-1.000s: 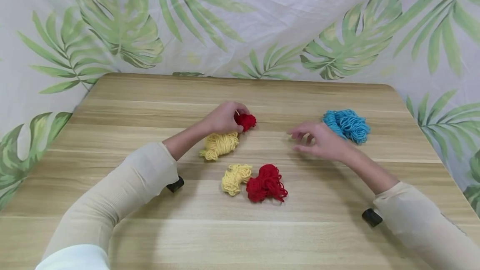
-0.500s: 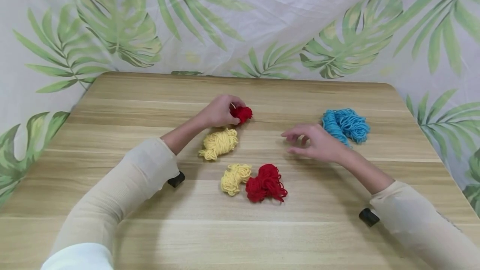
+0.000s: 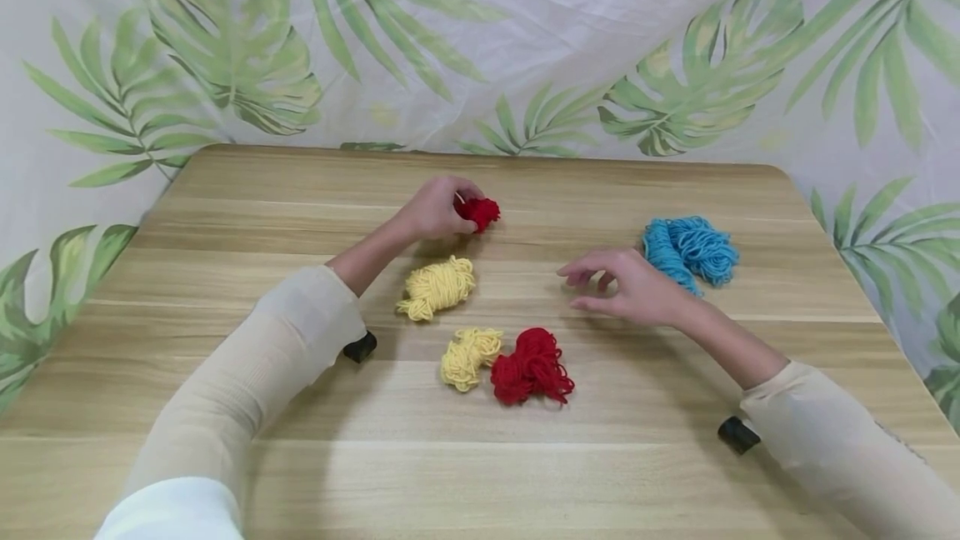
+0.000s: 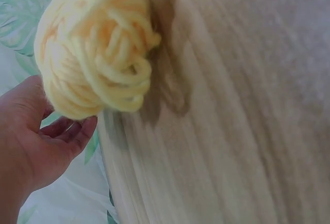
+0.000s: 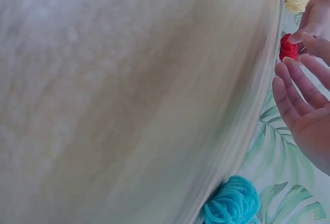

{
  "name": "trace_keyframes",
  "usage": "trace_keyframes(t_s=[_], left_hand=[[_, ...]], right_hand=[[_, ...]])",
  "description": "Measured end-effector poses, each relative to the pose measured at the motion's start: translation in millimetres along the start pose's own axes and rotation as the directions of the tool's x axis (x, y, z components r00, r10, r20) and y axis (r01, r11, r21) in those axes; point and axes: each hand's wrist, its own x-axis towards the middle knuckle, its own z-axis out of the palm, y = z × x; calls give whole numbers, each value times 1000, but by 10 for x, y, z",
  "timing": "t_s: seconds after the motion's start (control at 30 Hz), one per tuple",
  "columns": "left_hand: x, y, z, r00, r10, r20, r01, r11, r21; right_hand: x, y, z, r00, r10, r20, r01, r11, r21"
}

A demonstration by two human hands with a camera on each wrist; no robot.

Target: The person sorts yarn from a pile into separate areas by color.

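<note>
My left hand (image 3: 441, 208) grips a small bundle of red yarn (image 3: 480, 212) toward the back of the table, thumb on the near side and fingers over the far side. A yellow yarn bundle (image 3: 438, 287) lies just in front of that hand; in the left wrist view this yellow yarn (image 4: 98, 49) covers part of the hand and hides the red one. My right hand (image 3: 630, 285) is held over the table with relaxed, slightly bent fingers and nothing in them. Right behind it lie blue yarn bundles (image 3: 693, 250).
Nearer the front, a smaller yellow yarn bundle (image 3: 470, 358) lies beside a larger red yarn bundle (image 3: 532, 367). The wooden table (image 3: 480, 482) ends at a back edge against a leaf-print cloth (image 3: 555, 15). A black wrist device (image 3: 361, 347) sits under the left sleeve.
My left hand has carried the red yarn back and slightly left, away from the yellow bundle. The right hand has shifted a little left.
</note>
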Motion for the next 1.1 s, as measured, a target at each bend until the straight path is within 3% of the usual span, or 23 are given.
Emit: trace_keyframes(t_s=[0.37,1.1], left_hand=[[113,-34,-4,999,-47,-8,47,999,-13],[280,-163,-28,989,-113,-96,109,993,-44]], right_hand=[[8,-38,22,1000,-15,12,15,999,36],[-4,-204,57,997,-11,81,1,993,115]])
